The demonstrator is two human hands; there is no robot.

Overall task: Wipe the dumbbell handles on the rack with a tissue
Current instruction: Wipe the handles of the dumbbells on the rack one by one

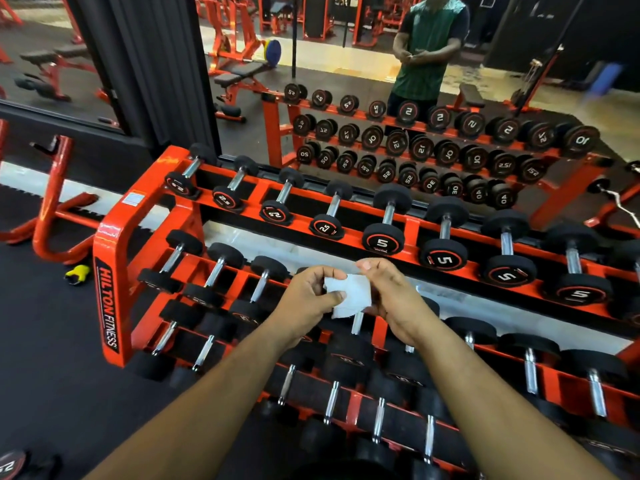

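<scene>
A white folded tissue point(349, 294) is held between both my hands above the middle tier of the red dumbbell rack point(114, 271). My left hand point(308, 299) pinches its left edge with thumb and fingers. My right hand point(391, 296) grips its right side, thumb on top. Black dumbbells with chrome handles fill three tiers. On the top tier lie 2.5 kg dumbbells point(277, 202) and 5 kg dumbbells point(386, 223). A chrome handle point(356, 322) shows just below the tissue.
A wall mirror point(381, 98) behind the rack reflects the dumbbells and a person in a green shirt. Red benches and machine frames point(55, 202) stand to the left. A yellow object point(78, 273) lies on the black floor by the rack's end.
</scene>
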